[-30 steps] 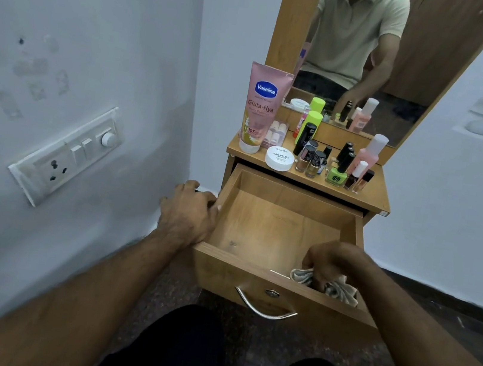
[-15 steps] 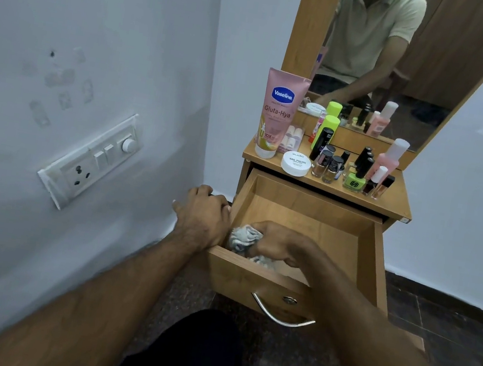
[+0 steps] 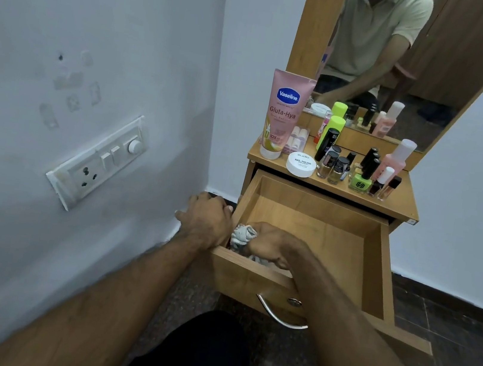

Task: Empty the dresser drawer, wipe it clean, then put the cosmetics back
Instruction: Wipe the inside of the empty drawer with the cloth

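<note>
The wooden drawer is pulled out, and its visible floor is bare. My right hand is inside at the near left corner, shut on a crumpled grey-white cloth pressed to the drawer floor. My left hand grips the drawer's left wall from outside. On the dresser top stand the cosmetics: a pink Vaseline tube, a white nail polish remover jar, a green-capped bottle, a pink bottle and several small nail polish bottles.
A wall with a switch and socket plate runs close along the left. A mirror rises behind the dresser top. The metal drawer handle is on the front panel, just above my knees. Dark floor lies to the right.
My right hand has swept the cloth from the drawer's near right corner to its near left corner. My left hand has kept its grip on the left wall.
</note>
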`<state>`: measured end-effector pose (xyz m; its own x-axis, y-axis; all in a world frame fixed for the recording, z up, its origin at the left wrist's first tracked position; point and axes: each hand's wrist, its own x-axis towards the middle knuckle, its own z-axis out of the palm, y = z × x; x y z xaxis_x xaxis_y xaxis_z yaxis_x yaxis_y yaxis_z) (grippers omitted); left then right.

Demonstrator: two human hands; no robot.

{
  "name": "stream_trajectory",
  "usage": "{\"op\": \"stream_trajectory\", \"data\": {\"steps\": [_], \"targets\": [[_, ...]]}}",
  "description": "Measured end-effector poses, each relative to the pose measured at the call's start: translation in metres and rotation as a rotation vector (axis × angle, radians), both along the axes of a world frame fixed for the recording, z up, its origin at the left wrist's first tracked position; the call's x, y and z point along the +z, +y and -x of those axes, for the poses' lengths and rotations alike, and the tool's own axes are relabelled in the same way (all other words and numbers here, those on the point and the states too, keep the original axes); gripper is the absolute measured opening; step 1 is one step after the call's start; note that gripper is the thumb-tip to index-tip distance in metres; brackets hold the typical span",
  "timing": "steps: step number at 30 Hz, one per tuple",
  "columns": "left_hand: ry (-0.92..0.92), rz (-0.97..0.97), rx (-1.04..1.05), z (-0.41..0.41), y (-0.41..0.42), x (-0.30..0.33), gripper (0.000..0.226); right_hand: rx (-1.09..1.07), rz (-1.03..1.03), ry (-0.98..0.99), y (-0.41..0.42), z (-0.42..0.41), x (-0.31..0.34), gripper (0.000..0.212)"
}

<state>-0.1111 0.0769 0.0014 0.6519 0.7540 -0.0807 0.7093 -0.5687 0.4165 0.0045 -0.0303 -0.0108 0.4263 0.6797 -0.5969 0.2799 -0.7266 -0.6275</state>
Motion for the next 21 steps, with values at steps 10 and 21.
{"op": "stream_trajectory", "data": {"steps": [10,21], "targets": [[0.108,0.121,0.112,0.018,0.011,0.018,0.046,0.032,0.12,-0.221,0.015,0.01,0.005,0.053],[-0.138,0.17,0.335,0.021,-0.011,0.012,0.042,-0.181,-0.08,0.073,-0.001,0.011,-0.003,0.037]]}}
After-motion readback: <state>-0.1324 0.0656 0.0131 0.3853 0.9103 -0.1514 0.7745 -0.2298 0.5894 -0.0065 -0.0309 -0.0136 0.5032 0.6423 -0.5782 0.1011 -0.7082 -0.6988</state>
